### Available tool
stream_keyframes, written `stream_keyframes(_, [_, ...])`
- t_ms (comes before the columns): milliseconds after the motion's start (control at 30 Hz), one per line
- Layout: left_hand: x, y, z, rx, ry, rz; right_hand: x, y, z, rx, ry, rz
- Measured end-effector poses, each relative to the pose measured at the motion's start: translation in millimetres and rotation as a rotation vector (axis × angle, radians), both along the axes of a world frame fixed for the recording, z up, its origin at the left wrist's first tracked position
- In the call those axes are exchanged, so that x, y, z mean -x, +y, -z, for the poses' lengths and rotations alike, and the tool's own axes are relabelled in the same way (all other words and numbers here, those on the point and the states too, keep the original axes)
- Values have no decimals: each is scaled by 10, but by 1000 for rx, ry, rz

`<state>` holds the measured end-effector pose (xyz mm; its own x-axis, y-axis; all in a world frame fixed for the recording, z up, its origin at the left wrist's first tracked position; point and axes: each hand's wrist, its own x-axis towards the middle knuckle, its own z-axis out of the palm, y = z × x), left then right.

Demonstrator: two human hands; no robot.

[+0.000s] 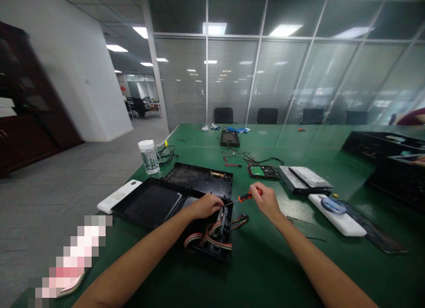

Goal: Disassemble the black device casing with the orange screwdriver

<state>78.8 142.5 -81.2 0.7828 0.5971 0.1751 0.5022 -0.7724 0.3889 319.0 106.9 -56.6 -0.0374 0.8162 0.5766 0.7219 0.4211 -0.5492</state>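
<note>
My right hand [265,201] is closed round the red-and-black handle of a small screwdriver [247,196], whose thin shaft points left. The tip meets my left hand [206,206], whose fingers are curled over the edge of an opened black enclosure [159,204] on the green table [259,263]. Striped ribbon cables [207,238] spill out of the enclosure just below both hands. What the left fingers pinch is hidden.
A black cover panel [199,178] lies behind the enclosure. A clear jar with a white lid [149,156] stands at the left edge. A circuit board [262,171], hard drives [303,178], white panels [337,216] and black cases [392,159] fill the right side.
</note>
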Motion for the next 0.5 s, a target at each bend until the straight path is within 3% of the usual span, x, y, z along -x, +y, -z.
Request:
stream_keyframes(333, [-7,12,18,5,19,-23,44,-47,-34,31,-146,52])
stream_keyframes(500, [-23,-36,-13,-26,23,-46,203,-192,-363,37,-489,88])
